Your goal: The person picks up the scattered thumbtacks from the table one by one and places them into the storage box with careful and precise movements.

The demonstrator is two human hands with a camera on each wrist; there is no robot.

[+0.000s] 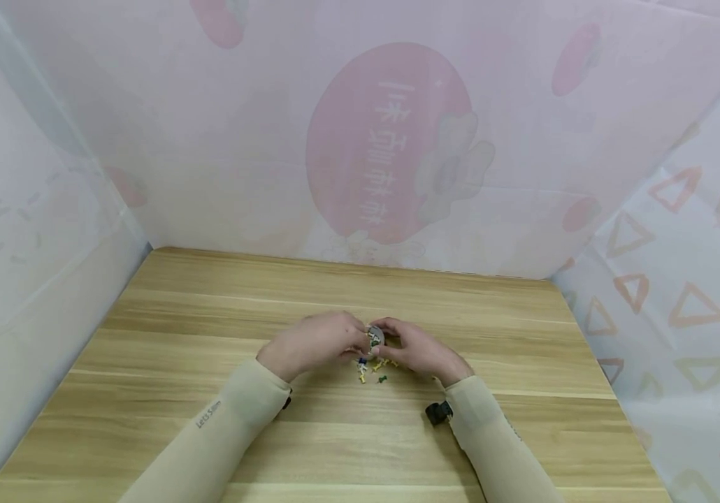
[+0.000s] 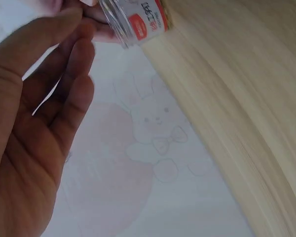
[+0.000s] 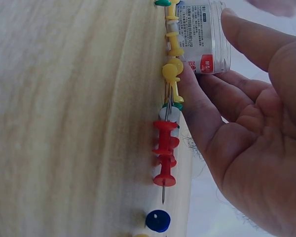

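A small clear plastic jar (image 3: 195, 37) with a white and red printed label stands on the table, and its open mouth shows in the head view with push pins inside. My right hand (image 1: 419, 347) grips the jar from the right, thumb on one side and fingers on the other. My left hand (image 1: 322, 340) is at the jar's mouth from the left. In the left wrist view its thumb (image 2: 49, 29) and bent fingers come together beside the jar (image 2: 135, 19); I cannot tell whether a pin is between them. Yellow push pins (image 3: 173, 44), red push pins (image 3: 165, 153) and a blue one (image 3: 158, 220) lie near the jar.
A green push pin (image 1: 382, 379) lies in front of the pile on the wooden table (image 1: 347, 447). Printed sheets form a back wall (image 1: 259, 175) and side walls around the table. Each wrist wears a dark camera (image 1: 438, 413).
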